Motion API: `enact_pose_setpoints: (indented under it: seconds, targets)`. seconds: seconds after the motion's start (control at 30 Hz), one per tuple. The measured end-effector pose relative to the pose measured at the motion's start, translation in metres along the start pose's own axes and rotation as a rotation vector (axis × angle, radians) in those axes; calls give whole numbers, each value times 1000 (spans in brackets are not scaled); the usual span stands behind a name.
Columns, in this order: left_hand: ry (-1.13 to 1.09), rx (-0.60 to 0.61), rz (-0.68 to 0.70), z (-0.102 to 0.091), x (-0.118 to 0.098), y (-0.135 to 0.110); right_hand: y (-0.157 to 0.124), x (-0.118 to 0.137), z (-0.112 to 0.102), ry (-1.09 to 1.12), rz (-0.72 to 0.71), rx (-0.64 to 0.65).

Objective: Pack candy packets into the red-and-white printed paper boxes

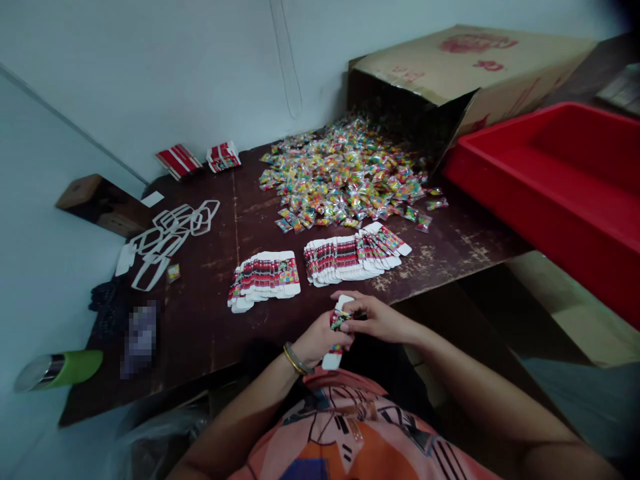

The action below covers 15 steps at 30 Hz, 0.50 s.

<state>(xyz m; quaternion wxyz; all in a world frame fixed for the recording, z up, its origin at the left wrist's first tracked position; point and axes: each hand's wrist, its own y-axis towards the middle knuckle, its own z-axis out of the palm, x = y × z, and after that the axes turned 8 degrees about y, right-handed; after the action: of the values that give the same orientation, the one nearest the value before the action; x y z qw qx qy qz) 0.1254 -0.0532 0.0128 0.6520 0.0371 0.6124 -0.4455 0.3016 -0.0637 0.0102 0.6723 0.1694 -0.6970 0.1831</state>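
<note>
Both my hands hold one small printed carton (336, 333) at the table's near edge. My left hand (320, 339) grips its lower part, with a gold bangle on that wrist. My right hand (375, 317) closes over its top end. Just beyond lie two fanned stacks of flat printed cartons (265, 279) (353, 257). Farther back a big heap of small colourful candy packets (345, 177) spills from a tipped cardboard box (450, 73).
A red plastic tub (565, 180) stands at the right. White die-cut scraps (165, 237) lie at the left, a green-and-steel flask (57, 370) at the near left corner, more red cartons (197, 159) by the wall. The dark wooden table (200, 320) meets white walls.
</note>
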Motion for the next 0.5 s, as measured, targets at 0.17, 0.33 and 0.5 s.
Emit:
enact_pose_setpoints:
  seconds: [0.17, 0.33, 0.5]
  targets:
    - [71, 282, -57, -6, 8, -5, -8, 5, -19, 235, 8, 246]
    - [323, -154, 41, -6, 37, -2, -21, -14, 9, 343, 87, -138]
    - [459, -203, 72, -5, 49, -5, -26, -33, 43, 460, 141, -371]
